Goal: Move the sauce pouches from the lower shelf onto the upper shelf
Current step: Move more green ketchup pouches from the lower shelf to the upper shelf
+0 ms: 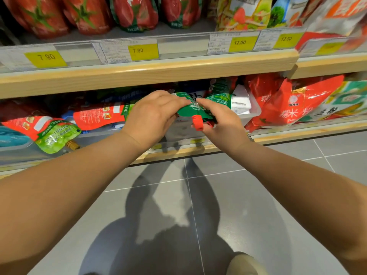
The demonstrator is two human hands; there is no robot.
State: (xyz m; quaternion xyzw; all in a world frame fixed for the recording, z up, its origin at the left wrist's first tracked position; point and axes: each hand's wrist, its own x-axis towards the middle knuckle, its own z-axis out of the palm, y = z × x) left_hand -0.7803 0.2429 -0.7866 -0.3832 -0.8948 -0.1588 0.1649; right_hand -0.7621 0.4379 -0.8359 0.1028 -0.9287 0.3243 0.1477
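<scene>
At far left on the lower shelf, a light green spouted pouch lies flat with its gold cap toward the aisle, a red packet lying just behind it. Above, red tomato-print pouches stand in a row on the upper shelf, over yellow price tags reading 7.90 and, farther right, 12.00. At centre, a person's left hand curls over the left edge of a green sauce pouch, fingers closed on it, at the front of the lower shelf. The pouch's red screw cap points toward the camera. The right hand grips the same pouch from the right, forefinger stretched along its top and thumb beneath, near the cap. Behind the hands, more green pouches sit in a clear plastic bin. At right lies a large red bag printed with white characters. Grey floor tiles fill the foreground.
</scene>
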